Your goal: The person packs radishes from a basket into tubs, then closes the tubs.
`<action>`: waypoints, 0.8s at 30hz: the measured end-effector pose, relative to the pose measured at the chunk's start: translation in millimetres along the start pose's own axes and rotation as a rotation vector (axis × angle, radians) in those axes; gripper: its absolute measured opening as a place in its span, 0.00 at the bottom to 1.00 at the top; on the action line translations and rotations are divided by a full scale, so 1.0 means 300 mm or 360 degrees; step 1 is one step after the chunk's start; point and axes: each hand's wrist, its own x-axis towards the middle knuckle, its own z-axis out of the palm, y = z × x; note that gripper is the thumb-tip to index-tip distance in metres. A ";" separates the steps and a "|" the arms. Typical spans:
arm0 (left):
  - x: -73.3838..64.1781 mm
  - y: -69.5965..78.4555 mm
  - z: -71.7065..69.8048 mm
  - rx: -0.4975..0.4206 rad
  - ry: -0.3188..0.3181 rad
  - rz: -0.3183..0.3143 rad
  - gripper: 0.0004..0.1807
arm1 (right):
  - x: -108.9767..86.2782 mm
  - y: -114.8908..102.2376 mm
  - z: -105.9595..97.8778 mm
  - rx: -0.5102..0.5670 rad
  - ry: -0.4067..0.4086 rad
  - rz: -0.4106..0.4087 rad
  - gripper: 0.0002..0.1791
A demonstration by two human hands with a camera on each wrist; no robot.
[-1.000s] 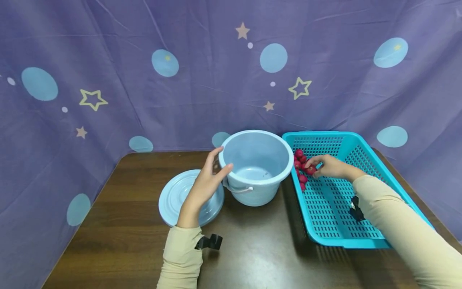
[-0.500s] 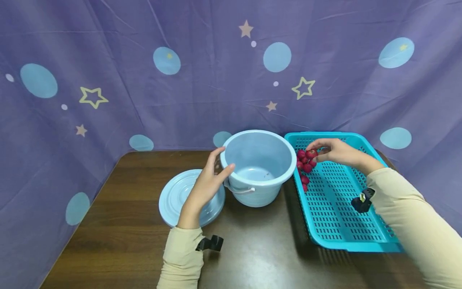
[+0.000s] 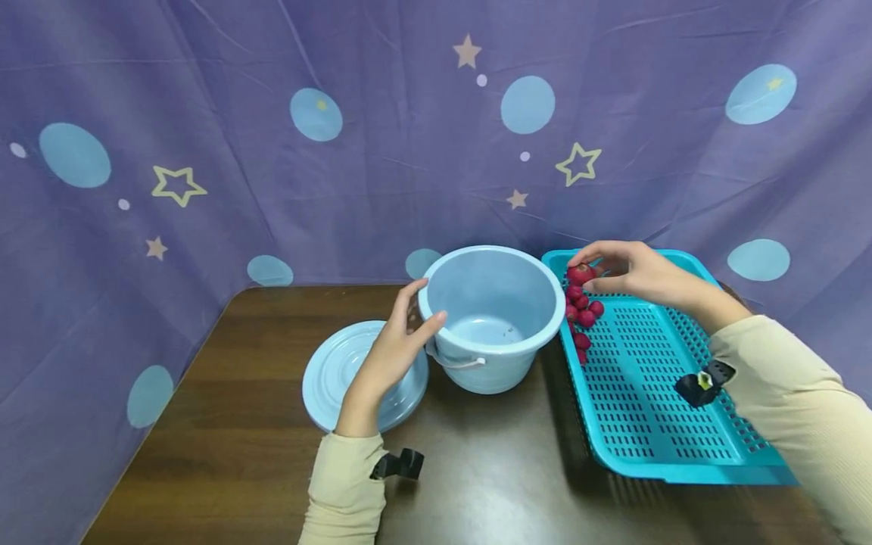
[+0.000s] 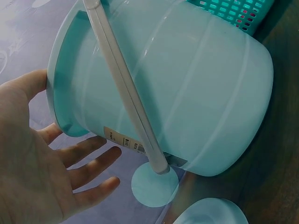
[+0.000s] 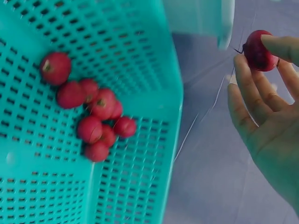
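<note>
My right hand (image 3: 636,272) pinches a small red radish (image 3: 580,273) between thumb and fingertips, raised over the far left of the turquoise basket (image 3: 702,472). In the right wrist view the held radish (image 5: 258,51) shows a thin root, and several more radishes (image 5: 103,103) lie clustered inside the basket. A light blue bucket (image 3: 487,375) stands upright just left of the basket. Against its left rim rests my left hand (image 3: 390,354), fingers spread; in the left wrist view the thumb touches the rim and the other fingers extend loosely beside the wall.
A round light blue lid (image 3: 330,371) lies on the wooden table (image 3: 225,409) left of the bucket, partly behind my left hand. The bucket's handle (image 3: 465,365) hangs down at its front. A purple patterned curtain (image 3: 381,151) stands behind the table.
My right hand has picked a radish from the cluster and lifted it up and slightly back towards the basket's far left corner. The left hand stays at the bucket rim.
</note>
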 end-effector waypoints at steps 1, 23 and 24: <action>0.000 0.000 0.000 0.0006 0.0005 0.0002 0.40 | 0.001 -0.014 0.005 0.0006 0.0004 -0.0023 0.19; 0.006 -0.013 0.007 0.0086 0.0058 0.0059 0.38 | 0.058 -0.140 0.175 0.0187 -0.0292 -0.0276 0.17; 0.006 -0.012 0.006 0.0084 0.0055 0.0058 0.38 | 0.061 -0.144 0.183 0.0180 -0.0309 -0.0270 0.17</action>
